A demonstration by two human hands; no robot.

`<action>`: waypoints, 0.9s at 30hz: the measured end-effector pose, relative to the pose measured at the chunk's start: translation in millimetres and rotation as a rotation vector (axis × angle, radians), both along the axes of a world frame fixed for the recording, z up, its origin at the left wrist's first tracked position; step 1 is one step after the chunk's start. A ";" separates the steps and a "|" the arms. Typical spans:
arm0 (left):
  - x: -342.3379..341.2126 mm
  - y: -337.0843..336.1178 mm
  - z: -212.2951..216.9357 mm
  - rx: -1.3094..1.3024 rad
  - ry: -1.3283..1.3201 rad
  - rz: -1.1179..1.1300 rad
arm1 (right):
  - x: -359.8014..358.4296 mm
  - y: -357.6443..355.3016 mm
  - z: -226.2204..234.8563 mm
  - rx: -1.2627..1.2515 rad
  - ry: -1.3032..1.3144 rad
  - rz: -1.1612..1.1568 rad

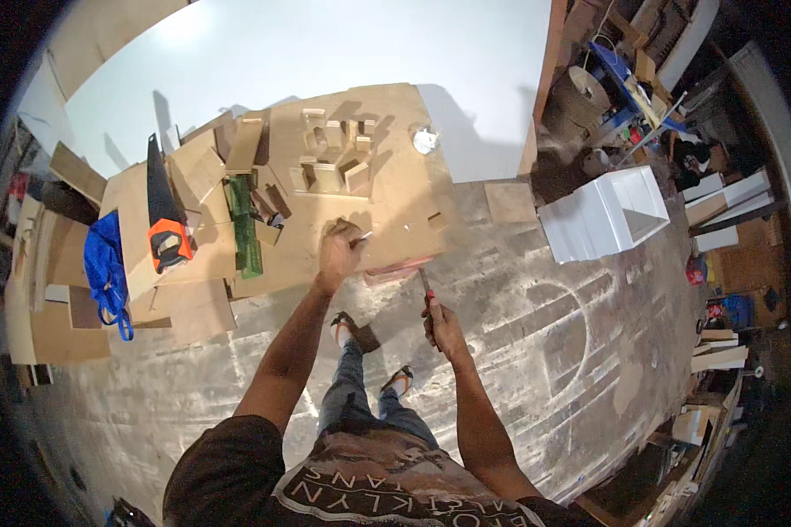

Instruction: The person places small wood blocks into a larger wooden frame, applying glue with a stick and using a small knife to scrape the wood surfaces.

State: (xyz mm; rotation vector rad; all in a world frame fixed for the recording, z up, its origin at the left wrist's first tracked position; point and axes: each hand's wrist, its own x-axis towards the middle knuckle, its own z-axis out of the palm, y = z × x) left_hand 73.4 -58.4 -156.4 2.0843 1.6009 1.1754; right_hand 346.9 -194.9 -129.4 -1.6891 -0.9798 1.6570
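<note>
My left hand (339,253) is closed over the near edge of a brown wooden board (400,198); a small pale piece (366,235) pokes out at its fingers, its kind unclear. To the right, beyond the board's edge, my right hand (446,330) grips a red-handled tool with a narrow grey blade (425,283) pointing away from me. Whether it is a knife or a file I cannot make out. Small wooden pieces (330,176) stand in groups farther back on the board. A tiny wood block (435,220) lies near its right edge.
An orange-handled handsaw (169,244) lies at left on wood offcuts, near a green strip (244,230) and a blue bag (105,263). A crumpled white lump (424,140) sits at the board's right. A white box-like container (593,218) stands on the floor at right.
</note>
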 end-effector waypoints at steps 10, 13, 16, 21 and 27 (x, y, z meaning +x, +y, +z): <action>-11.9 20.9 -16.9 0.055 -0.002 -0.029 | -38.9 23.5 -3.2 -0.025 0.048 0.086; -12.5 21.9 -21.3 0.061 0.021 -0.045 | -42.1 22.7 -2.1 -0.006 -0.028 0.098; -12.1 22.2 -23.9 0.073 0.008 -0.034 | -44.1 22.0 -7.6 0.004 0.017 0.070; -6.6 21.0 -19.0 0.080 0.033 -0.025 | -46.3 24.5 -16.5 0.029 0.074 0.084; -8.0 21.3 -17.0 0.117 0.013 -0.016 | -55.1 25.2 -11.1 0.006 0.060 0.084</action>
